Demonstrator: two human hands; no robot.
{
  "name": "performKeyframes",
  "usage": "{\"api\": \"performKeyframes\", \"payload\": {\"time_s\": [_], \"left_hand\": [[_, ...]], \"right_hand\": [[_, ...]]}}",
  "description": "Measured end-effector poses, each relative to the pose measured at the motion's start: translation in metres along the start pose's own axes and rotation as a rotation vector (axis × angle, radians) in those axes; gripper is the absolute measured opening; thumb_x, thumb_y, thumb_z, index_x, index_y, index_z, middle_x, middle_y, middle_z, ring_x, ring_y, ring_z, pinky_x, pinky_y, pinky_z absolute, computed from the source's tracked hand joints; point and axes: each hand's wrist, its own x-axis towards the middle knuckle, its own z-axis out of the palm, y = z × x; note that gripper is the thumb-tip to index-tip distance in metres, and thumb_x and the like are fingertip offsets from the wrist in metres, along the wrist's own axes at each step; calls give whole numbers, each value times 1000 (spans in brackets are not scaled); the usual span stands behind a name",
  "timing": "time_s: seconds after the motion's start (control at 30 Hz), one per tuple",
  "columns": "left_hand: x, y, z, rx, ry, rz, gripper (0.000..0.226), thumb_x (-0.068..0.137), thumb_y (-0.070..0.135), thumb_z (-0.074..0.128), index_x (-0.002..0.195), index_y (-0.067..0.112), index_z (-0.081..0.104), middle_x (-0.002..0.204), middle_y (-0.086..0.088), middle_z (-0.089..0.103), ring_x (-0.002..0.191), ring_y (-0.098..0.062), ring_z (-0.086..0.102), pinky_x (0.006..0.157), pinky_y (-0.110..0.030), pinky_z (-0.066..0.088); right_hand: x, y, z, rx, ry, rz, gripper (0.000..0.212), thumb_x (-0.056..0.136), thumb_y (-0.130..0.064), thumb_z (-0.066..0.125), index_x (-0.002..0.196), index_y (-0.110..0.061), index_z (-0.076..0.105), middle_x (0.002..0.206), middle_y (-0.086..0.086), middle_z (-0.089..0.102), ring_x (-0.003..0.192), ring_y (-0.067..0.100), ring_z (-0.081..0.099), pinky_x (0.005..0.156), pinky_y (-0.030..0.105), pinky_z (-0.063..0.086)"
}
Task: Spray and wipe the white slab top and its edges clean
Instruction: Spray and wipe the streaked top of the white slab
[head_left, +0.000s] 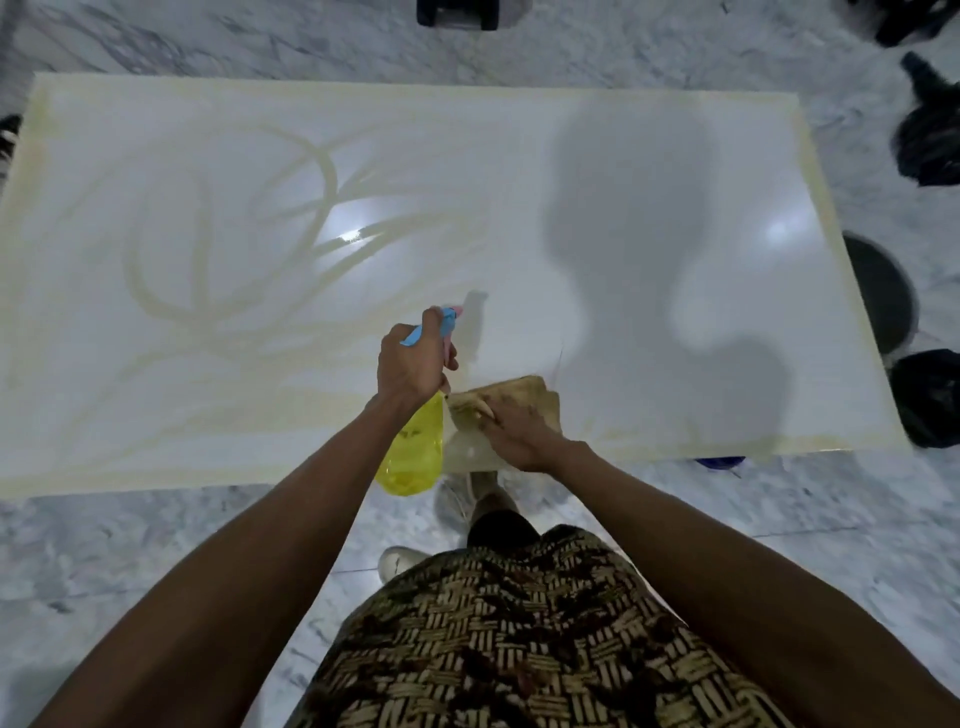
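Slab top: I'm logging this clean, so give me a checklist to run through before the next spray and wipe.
1. Spray bottle gripped by left hand: ok.
2. Nozzle aimed over the white slab: ok.
3. Cloth under right hand, flat on the slab: ok.
4. Liquid left in the bottle: cannot tell.
5. Yellowish streaks cleared from the left half: not ok.
6. Near edge wiped: not ok, yellow film remains.
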Motion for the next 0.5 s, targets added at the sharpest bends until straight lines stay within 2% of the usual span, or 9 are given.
{"api": "performKeyframes", "payload": {"time_s": [0.03,0.07,0.13,0.2,0.27,0.33,0.37,0.43,0.5], "left_hand": [[0,3,-3,-1,-1,3,38,97,49,44,83,36,76,68,-14,69,64,-32,67,49,-34,54],[1,7,-5,-5,-1,5,38,93,51,44,84,35,76,68,-13,69,65,-32,67,49,-34,54],[10,19,-11,-18,8,7,42,83,57,42,86,34,77,68,-12,69,65,-32,67,54,-38,55],[26,33,-15,-16,41,20,42,83,57,41,86,36,78,69,-12,71,65,-33,67,59,-42,56],[44,48,-19,-23,72,31,41,85,54,42,87,36,78,70,-14,71,65,-34,67,57,-40,55],[67,66,-23,-39,99,32,44,84,55,43,88,30,79,67,-12,69,67,-35,68,53,-36,53],[80,74,-25,-52,108,29,46,82,56,44,88,28,80,64,-10,68,67,-35,68,51,-35,51],[107,91,-28,-75,123,20,45,84,53,45,90,26,81,63,-9,66,68,-34,67,48,-32,50],[132,105,-30,-103,132,35,40,89,47,46,91,28,81,67,-12,64,68,-30,67,44,-29,48]], "right_hand": [[-8,-8,-16,152,-10,5,45,107,-40,29,146,-23,44,148,-2,47,134,20,41,107,35,26],[-14,-13,-35,283,-5,7,44,107,-41,30,138,-20,53,135,-3,56,118,18,50,99,32,31],[-12,-13,-74,450,72,2,46,106,-46,32,121,-15,62,118,4,64,102,20,56,91,37,41],[10,-5,-117,596,164,15,47,104,-51,36,106,-15,66,101,5,66,91,22,61,82,41,47],[40,-1,-163,744,248,19,53,98,-55,45,115,-9,65,106,8,68,98,27,66,83,43,54],[72,-10,-210,807,325,0,59,87,-59,52,119,-11,66,113,9,71,103,31,69,89,47,58],[84,-19,-230,806,371,-29,57,85,-59,52,116,-13,67,109,7,72,98,28,70,88,44,58],[119,-33,-268,715,432,-94,43,89,-51,51,114,-19,66,100,-5,67,86,14,65,77,29,55],[159,-38,-300,590,486,-192,40,96,-46,46,123,-20,61,98,-17,64,91,5,60,77,26,46]]}}
